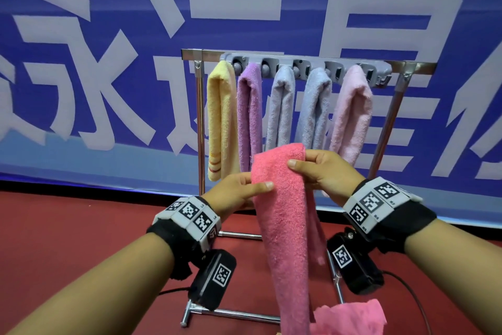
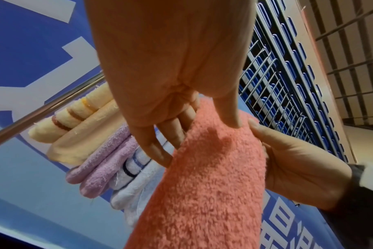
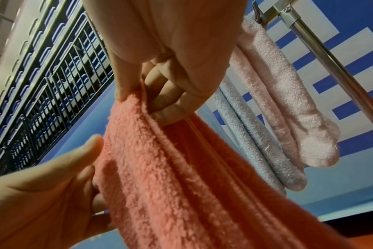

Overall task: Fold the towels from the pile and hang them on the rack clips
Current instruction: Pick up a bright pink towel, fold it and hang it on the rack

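Observation:
A bright pink towel (image 1: 285, 215), folded into a long strip, hangs in front of the rack. My left hand (image 1: 239, 190) grips its left edge, thumb across the front. My right hand (image 1: 320, 169) pinches the folded top at the right. In the left wrist view the towel (image 2: 213, 176) looks coral, with my left thumb on it and the fingers (image 2: 158, 148) behind. In the right wrist view my thumb and curled fingers (image 3: 162, 94) pinch the towel (image 3: 160, 168). The grey clip bar (image 1: 307, 67) on the metal rack (image 1: 201, 123) holds several folded towels, from yellow (image 1: 221, 117) to pale pink (image 1: 353, 112).
A second pink towel (image 1: 350, 317) lies low at the bottom right on the red floor (image 1: 68, 231). The rack's chrome feet (image 1: 231, 314) stand just ahead of me. A blue banner with large white characters (image 1: 108, 63) fills the background. A free clip (image 1: 376, 75) shows at the bar's right end.

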Tool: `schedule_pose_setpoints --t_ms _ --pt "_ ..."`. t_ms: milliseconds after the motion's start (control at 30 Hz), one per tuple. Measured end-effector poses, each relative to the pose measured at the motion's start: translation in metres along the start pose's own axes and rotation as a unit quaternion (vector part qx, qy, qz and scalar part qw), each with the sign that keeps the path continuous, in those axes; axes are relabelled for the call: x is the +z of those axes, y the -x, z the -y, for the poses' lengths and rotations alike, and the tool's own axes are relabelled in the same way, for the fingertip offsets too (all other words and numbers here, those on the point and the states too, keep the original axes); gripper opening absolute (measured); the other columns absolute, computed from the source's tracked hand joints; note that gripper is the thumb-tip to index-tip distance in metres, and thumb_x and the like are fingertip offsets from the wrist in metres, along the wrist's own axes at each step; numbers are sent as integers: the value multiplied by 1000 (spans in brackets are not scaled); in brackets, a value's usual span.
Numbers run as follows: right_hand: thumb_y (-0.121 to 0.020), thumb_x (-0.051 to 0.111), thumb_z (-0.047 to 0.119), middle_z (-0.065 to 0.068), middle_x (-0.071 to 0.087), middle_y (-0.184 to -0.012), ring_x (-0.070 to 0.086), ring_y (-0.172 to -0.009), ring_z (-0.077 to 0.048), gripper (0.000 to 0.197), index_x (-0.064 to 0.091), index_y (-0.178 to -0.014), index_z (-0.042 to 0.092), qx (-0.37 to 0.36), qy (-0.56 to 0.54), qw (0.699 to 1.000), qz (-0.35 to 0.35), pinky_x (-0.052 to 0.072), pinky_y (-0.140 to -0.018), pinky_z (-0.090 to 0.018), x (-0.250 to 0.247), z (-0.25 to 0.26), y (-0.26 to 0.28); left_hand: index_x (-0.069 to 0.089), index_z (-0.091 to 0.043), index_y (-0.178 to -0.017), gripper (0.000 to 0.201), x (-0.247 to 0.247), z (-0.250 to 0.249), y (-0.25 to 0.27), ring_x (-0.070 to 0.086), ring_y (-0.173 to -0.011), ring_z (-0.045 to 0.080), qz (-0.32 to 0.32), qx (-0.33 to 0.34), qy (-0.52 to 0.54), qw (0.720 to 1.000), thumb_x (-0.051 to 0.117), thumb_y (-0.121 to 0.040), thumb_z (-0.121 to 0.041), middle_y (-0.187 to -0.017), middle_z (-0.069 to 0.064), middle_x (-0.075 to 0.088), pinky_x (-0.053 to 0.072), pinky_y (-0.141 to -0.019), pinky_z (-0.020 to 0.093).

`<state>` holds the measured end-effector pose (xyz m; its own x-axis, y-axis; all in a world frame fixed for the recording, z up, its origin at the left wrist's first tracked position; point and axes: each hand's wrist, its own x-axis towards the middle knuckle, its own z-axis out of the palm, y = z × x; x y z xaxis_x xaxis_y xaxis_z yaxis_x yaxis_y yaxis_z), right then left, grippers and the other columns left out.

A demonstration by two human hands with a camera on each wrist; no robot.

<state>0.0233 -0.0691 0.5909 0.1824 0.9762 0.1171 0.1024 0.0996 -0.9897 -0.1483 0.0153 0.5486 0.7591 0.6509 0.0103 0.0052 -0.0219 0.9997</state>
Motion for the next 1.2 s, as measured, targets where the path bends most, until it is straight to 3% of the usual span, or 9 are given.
schedule_pose_setpoints --t_ms 133,333,467,600,700,800,933,1100,1200 --pt "-86 62 4 -7 72 -82 67 -66 -12 16 67 -101 5 -5 3 999 -37 56 -61 -21 -4 -2 -2 57 10 -117 30 6 0 -3 66 -89 17 -1 11 1 1000 54 -92 -8 -111 18 66 54 -84 25" --pt "-88 61 21 -3 70 -81 64 -61 -9 21 66 -107 12 12 40 998 -44 52 -57 -18 -14 0 0 56 0 -115 23 9 -20 -7 66 -78 10 7 31 -5 999 46 -97 -9 -99 9 65 56 -73 21" --pt "-82 65 20 0 72 -98 69 -84 -14 30 61 -112 21 34 21 999 3 54 -80 -29 -15 -3 4 55 -1 -121 27 9 -36 -12 63 -84 19 -9 32 0 999 46 -98 -12 -103 14 63 53 -80 32" --pt "-86 62 7 -5 68 -100 63 -88 -16 31 58 -116 12 65 40 997 21 50 -87 -32 -9 -10 6 65 -12 -107 32 4 -44 -12 45 -93 35 -15 21 -3 1000 63 -83 -33 -106 25 53 35 -84 46" --pt "-89 60 12 -6 67 -97 63 -86 -15 17 64 -105 11 92 66 993 31 48 -92 -31 -6 -12 7 61 -8 -113 25 1 -48 -10 55 -91 30 -23 14 -16 999 55 -94 -23 -106 20 59 45 -88 43" --pt "-89 60 14 -3 69 -91 63 -82 -13 10 66 -97 15 90 73 993 36 50 -88 -28 -4 -10 7 58 -5 -120 29 -7 -45 -13 62 -93 21 -29 15 -33 999 50 -96 -20 -105 9 64 50 -90 38" --pt "-89 58 8 -4 68 -76 58 -69 -16 11 67 -89 14 53 34 998 29 47 -64 -22 3 -5 6 62 -14 -111 25 -11 -37 -7 65 -65 8 -20 7 -23 1000 57 -91 -27 -83 -2 69 50 -61 21" --pt "-94 49 1 8 60 -47 51 -38 2 13 58 -102 3 20 2 999 40 40 -42 -8 8 1 6 64 -12 -112 41 -13 -18 1 60 -91 23 -15 -9 -5 1000 69 -80 -37 -109 12 66 48 -88 36" --pt "-93 51 4 5 64 -53 55 -43 2 15 61 -103 0 14 9 1000 24 44 -46 -11 6 1 5 66 -11 -101 18 -9 -5 5 68 -83 10 16 -28 -23 999 61 -87 -21 -97 2 72 53 -81 24"
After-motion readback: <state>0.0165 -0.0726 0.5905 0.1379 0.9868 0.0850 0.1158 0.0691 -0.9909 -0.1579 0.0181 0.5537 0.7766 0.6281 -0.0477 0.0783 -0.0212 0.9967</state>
